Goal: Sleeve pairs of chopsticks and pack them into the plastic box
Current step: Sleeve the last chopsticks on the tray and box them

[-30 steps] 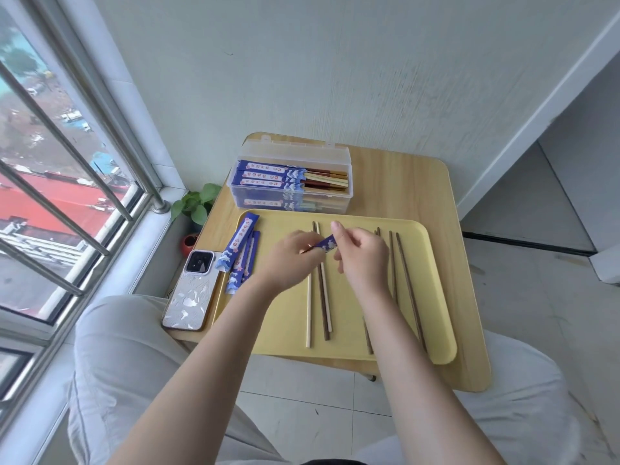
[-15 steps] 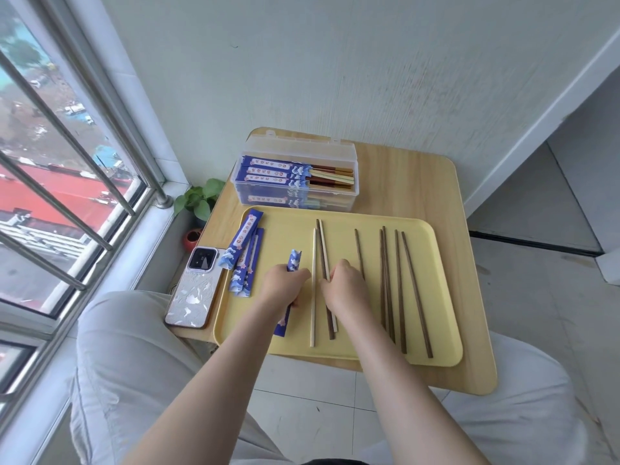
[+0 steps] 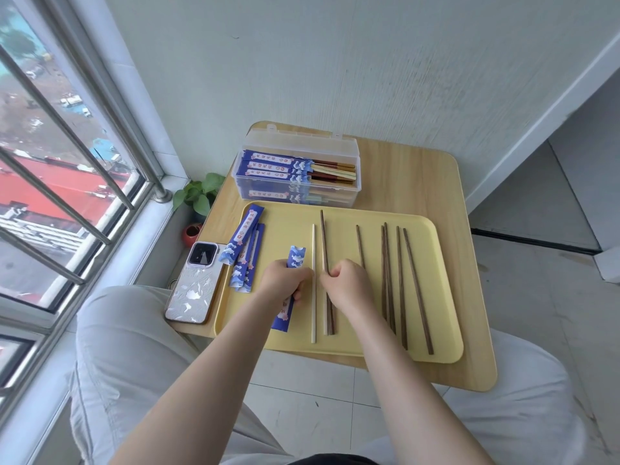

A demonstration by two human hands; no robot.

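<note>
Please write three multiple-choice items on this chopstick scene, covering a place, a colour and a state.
1. Where does the clear plastic box stand?
A. on the wooden table beyond the tray
B. on the tray
C. on the floor

2. What colour is the plastic tray?
A. red
B. yellow
C. black

3. What is the left hand doing?
A. lying flat
B. gripping a blue paper sleeve
C. holding the phone

Answers:
1 A, the box sits on the wooden table behind the tray's far edge.
2 B, its rim and floor are pale yellow.
3 B, the sleeve sticks out above and below the curled fingers.
</note>
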